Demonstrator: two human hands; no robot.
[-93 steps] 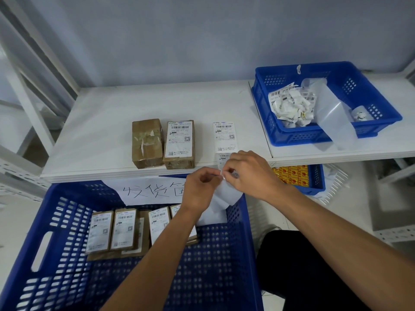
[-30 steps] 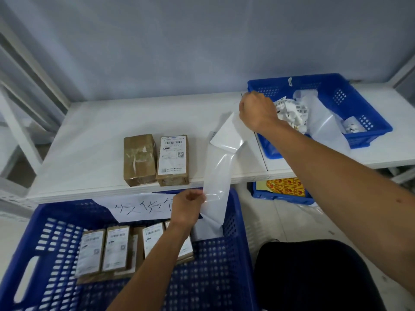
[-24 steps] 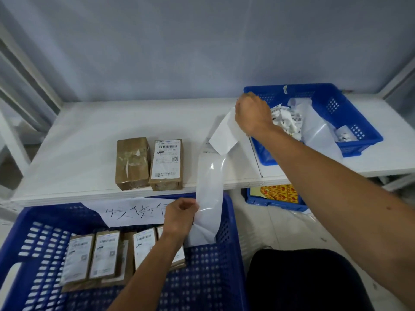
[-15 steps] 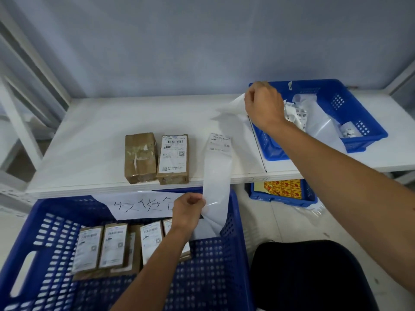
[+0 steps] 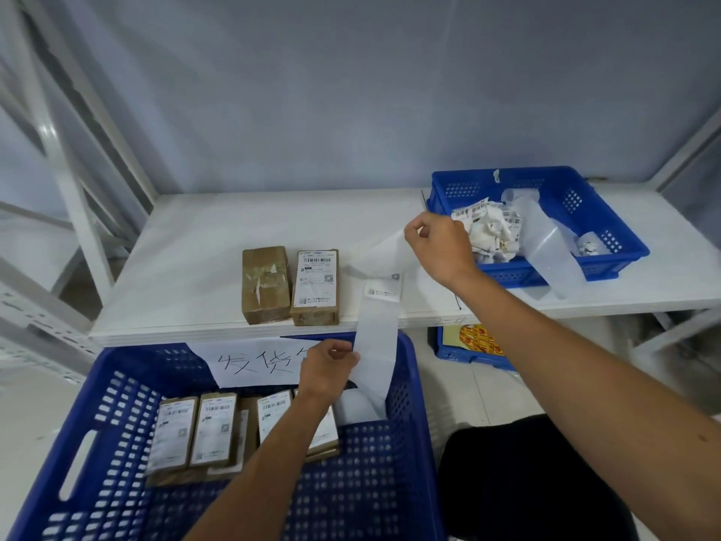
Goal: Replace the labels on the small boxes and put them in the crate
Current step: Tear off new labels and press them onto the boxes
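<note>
Our left hand [image 5: 327, 369] pinches the backing strip [image 5: 376, 345] above the near crate's [image 5: 407, 415] far rim. Our right hand [image 5: 437, 247], fingers [image 5: 423, 225] curled together, pinches a label [image 5: 384, 253] half-lifted from it over the shelf [image 5: 187, 251]. Left of the strip, two small boxes [image 5: 315, 287] sit touching on the shelf.

At 7 o'clock the crate [image 5: 97, 443] is bright blue, pierced with a grid of small holes, and bears a white sign [image 5: 249, 365] with black handwritten characters; the boxes [image 5: 212, 431] inside are brown under white labels with black barcodes. On the white tabletop [image 5: 187, 244] a bare brown box [image 5: 266, 285] shows ragged white scraps beside a labelled box [image 5: 315, 287], brown under white, while the backing strip [image 5: 376, 345] is milky translucent and the peeling label [image 5: 384, 263] white. At 2 o'clock a blue perforated basket [image 5: 585, 189] holds crumpled white labels [image 5: 489, 236] with black barcodes; at 4 o'clock a blue bin [image 5: 468, 357] shows yellow and red.
</note>
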